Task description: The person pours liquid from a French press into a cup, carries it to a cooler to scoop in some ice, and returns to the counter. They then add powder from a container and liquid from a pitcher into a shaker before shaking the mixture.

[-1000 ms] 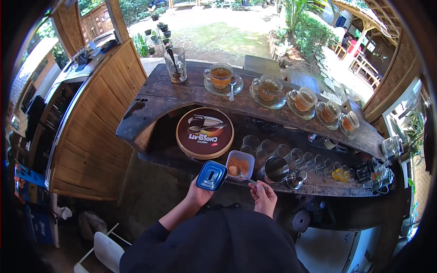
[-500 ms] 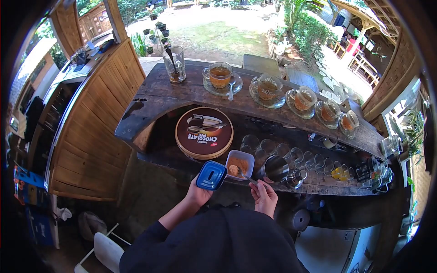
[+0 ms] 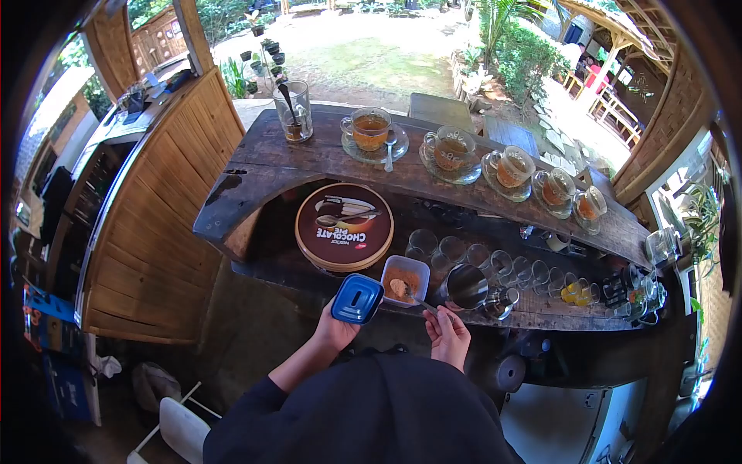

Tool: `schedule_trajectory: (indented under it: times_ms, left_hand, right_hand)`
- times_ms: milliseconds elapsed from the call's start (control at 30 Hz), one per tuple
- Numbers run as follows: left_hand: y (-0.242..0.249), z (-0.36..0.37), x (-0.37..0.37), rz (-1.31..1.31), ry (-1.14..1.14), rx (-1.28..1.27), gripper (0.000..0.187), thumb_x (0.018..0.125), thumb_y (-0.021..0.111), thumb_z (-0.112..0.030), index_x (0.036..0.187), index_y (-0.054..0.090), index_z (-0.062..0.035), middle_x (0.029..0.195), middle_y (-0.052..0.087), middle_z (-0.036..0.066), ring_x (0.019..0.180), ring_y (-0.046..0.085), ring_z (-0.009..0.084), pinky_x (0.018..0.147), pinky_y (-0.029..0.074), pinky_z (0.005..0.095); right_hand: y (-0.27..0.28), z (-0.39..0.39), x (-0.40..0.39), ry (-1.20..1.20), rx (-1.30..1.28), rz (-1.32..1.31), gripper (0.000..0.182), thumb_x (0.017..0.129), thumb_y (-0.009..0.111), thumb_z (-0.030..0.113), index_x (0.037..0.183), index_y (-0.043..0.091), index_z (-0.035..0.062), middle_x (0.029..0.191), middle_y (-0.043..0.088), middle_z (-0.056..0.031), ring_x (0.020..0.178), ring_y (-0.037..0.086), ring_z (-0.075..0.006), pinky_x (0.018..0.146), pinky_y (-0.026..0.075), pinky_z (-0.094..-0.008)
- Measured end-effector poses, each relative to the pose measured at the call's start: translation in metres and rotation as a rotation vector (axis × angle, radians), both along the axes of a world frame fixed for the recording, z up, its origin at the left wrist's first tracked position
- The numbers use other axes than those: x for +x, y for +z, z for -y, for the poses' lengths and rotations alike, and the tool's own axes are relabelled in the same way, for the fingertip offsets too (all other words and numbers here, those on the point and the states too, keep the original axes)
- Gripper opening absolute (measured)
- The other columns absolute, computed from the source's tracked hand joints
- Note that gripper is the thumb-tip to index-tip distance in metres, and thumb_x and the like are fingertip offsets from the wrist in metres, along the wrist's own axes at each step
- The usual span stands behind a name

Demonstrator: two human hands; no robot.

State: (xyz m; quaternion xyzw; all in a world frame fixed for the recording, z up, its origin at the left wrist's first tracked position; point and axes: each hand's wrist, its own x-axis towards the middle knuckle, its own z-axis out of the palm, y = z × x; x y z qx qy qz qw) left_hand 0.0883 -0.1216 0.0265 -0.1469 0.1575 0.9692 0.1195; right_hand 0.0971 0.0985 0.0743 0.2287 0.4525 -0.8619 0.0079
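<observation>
My left hand (image 3: 335,328) is closed on a blue lid (image 3: 358,299) with a raised oval in its middle, held beside a small clear plastic tub (image 3: 422,271). Inside the tub lies orange-brown powder (image 3: 398,277). Between the fingers of my right hand (image 3: 447,336) is the handle of a spoon (image 3: 420,300), its bowl in the tub and heaped with powder. Behind the tub sits a round brown chocolate pie tin (image 3: 321,243), with cutlery lying on its lid.
Along the raised wooden counter (image 3: 270,166) stand a tall glass (image 3: 303,116) and several glass cups of tea (image 3: 372,133) on saucers. Right of the tub are a metal pitcher (image 3: 466,287) and rows of glasses (image 3: 501,265). A white chair (image 3: 182,430) is at lower left.
Both hands stay in nearly the same place, still with the lid and the spoon. The view has shifted very slightly.
</observation>
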Motion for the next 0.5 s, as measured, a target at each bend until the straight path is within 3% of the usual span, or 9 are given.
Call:
schedule_trajectory:
  times_ms: [233,500]
  left_hand:
    - [0.012,-0.001,0.001,-0.046,-0.033,0.014,0.037,0.093,0.038,-0.021,0.115,0.053,0.0044,0.117,0.058,0.018,0.109,0.056,0.0304,0.096,0.045,0.0374]
    - [0.003,-0.001,0.0,0.02,-0.001,0.004,0.035,0.093,0.038,-0.019,0.115,0.053,0.0039,0.116,0.059,0.016,0.108,0.057,0.0275,0.096,0.045,0.0367]
  right_hand:
    - [0.001,0.001,0.0,0.014,-0.003,-0.031,0.014,0.089,0.057,0.009,0.1,0.062,0.0012,0.092,0.067,-0.0115,0.09,0.066,-0.0212,0.074,0.052,-0.0252]
    - [-0.002,0.0,0.0,0.032,-0.01,-0.028,0.015,0.089,0.057,0.009,0.101,0.061,0.0008,0.093,0.066,-0.0117,0.09,0.066,-0.0212,0.074,0.052,-0.025]
